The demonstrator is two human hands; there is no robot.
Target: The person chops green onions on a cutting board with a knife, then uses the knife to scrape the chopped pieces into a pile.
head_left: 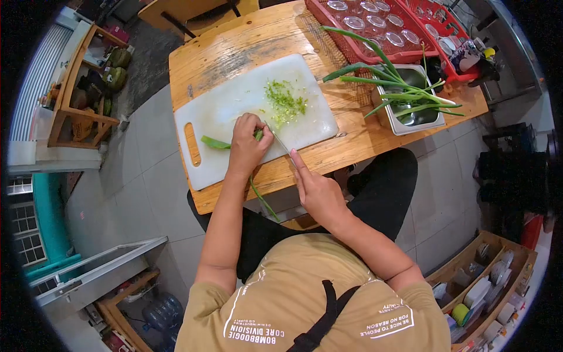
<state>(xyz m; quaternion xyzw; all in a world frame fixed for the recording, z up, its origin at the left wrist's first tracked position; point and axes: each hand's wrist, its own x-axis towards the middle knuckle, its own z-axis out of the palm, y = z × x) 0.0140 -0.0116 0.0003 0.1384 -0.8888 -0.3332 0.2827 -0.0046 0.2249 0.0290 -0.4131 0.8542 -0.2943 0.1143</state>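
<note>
My left hand (248, 141) is closed around green onion stalks (216, 142) on a white cutting board (220, 94). Long green leaves stick out to the left of that hand and hang down past the table edge. In my right hand (318, 193) is a knife (281, 141), its blade angled up and left beside the fingers of my left hand. Just beyond the blade, chopped green onion (285, 101) is scattered on the board.
Whole green onions (404, 88) lie across a steel container (435, 121) at the table's right. Behind it stands a red crate (375, 57) of clear glasses or jars. The wooden table (229, 47) has its near edge over my legs.
</note>
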